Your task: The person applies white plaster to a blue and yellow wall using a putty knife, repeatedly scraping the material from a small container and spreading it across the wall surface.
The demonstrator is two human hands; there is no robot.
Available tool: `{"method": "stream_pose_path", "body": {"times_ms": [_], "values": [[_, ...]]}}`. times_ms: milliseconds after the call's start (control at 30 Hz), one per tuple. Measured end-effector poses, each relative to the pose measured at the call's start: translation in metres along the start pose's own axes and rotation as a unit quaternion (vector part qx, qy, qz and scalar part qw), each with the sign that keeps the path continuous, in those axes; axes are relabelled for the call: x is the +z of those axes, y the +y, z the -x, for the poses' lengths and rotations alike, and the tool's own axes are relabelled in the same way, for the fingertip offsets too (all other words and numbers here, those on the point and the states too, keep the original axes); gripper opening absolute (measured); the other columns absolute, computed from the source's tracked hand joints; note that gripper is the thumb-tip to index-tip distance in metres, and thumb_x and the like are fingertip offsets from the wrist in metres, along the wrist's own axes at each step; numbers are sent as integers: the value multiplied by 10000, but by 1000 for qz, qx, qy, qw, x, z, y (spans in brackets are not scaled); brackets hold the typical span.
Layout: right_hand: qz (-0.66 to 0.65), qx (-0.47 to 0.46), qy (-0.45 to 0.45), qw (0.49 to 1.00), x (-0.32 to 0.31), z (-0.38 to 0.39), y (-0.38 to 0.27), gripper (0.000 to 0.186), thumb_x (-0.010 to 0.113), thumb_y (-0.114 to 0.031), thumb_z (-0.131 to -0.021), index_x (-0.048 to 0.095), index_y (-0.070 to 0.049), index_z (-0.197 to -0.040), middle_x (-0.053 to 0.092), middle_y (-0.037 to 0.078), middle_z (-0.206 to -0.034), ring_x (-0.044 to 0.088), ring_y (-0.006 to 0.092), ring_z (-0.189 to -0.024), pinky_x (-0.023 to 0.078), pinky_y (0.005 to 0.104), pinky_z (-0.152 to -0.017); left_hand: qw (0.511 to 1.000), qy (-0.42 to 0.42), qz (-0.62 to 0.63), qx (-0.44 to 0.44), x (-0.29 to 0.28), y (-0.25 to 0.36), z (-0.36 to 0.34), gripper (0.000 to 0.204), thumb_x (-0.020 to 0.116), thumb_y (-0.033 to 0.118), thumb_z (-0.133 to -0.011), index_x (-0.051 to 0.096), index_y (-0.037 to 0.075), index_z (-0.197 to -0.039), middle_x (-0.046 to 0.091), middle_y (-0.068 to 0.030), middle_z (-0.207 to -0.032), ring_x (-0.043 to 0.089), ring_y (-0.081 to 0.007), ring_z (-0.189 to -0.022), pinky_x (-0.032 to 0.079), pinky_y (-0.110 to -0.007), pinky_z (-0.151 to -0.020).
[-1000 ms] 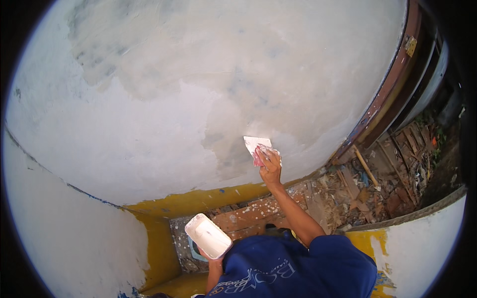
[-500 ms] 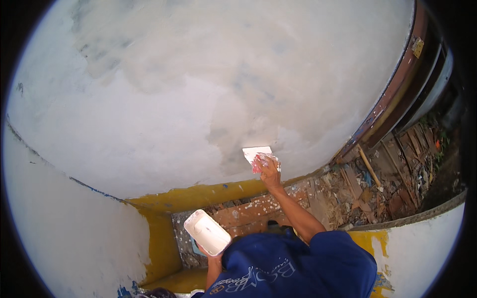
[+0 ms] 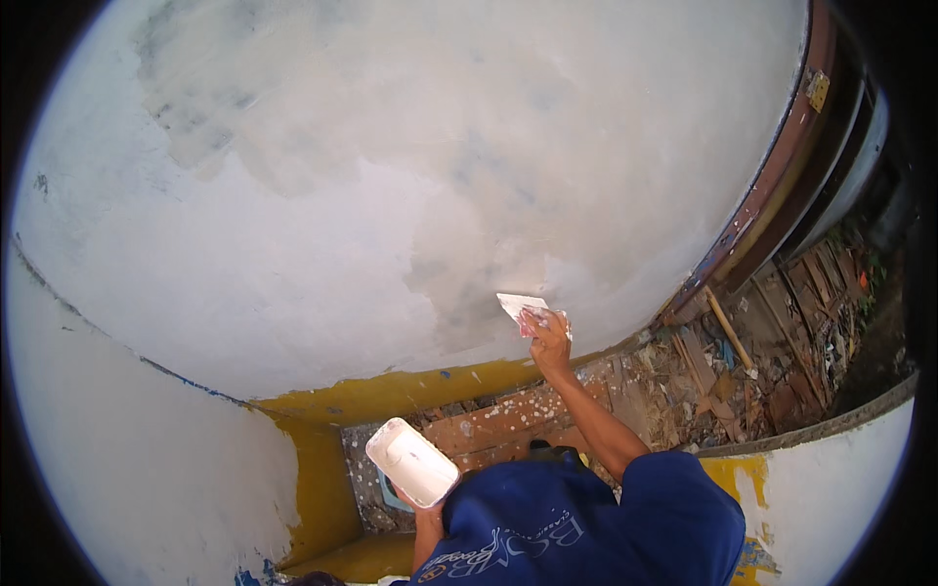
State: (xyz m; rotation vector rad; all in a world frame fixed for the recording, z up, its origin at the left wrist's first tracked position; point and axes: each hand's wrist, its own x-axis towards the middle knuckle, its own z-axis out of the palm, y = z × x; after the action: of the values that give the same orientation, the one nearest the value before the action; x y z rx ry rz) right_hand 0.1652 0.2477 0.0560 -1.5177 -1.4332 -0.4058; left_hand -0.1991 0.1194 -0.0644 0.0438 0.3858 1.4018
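My right hand (image 3: 551, 337) grips a putty knife (image 3: 520, 306) with a wide, white-smeared blade and reddish handle. The blade lies at the lower part of the wall (image 3: 322, 234), by the border between damp greyish filler and paler white surface. Close to my body, my left hand (image 3: 420, 500) holds a white rectangular tub (image 3: 414, 463) from beneath and the side, its fingers mostly hidden. Whitish putty coats the inside of the tub.
A yellow-painted band (image 3: 410, 389) runs along the wall's foot. Below it lie paint-spotted boards (image 3: 508, 415). Broken wood and rubble (image 3: 723, 391) spread out at the right, with a wooden stick (image 3: 728, 327) among them. A brown frame (image 3: 772, 186) edges the wall's right side.
My right hand has moved slightly right and down along the wall with the putty knife, whose blade is now more tilted. The tub has shifted a little right and down.
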Motion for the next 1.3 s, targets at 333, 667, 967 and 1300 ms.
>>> {"method": "stream_pose_path", "body": {"times_ms": [333, 667, 967, 1300], "values": [[45, 45, 331, 941, -121, -207, 57, 605, 527, 183, -635, 673, -103, -1148, 601, 118, -986, 550, 306, -930, 448, 396, -826, 1000, 8, -4, -10, -2, -1, 0, 574, 455, 524, -892, 490, 144, -1320, 576, -103, -1257, 569, -340, -1120, 447, -530, -967], [-4, -24, 80, 997, -44, -68, 26, 572, 484, 124, -592, 689, -74, -1089, 615, 121, -1036, 552, 332, -1028, 430, 427, -929, 1000, -23, 7, -19, 5, -10, -18, 581, 461, 529, -887, 491, 143, -1320, 576, -106, -1256, 568, -343, -1121, 446, -531, -967], [43, -101, 333, 937, -198, -301, 26, 477, 550, 157, -681, 681, -70, -1080, 649, 104, -1009, 589, 278, -913, 457, 362, -801, 997, -24, 51, -57, 45, -18, -13, 605, 458, 510, -890, 466, 98, -1333, 550, -169, -1274, 564, -385, -1104, 446, -578, -927], [47, -52, 36, 997, -70, -104, 11, 554, 568, 93, -629, 678, -145, -1118, 616, 63, -1082, 550, 278, -1038, 403, 401, -890, 998, 2, 49, -31, -2, -30, -27, 598, 447, 513, -886, 481, 95, -1312, 552, -176, -1258, 553, -398, -1105, 427, -569, -946]]}}
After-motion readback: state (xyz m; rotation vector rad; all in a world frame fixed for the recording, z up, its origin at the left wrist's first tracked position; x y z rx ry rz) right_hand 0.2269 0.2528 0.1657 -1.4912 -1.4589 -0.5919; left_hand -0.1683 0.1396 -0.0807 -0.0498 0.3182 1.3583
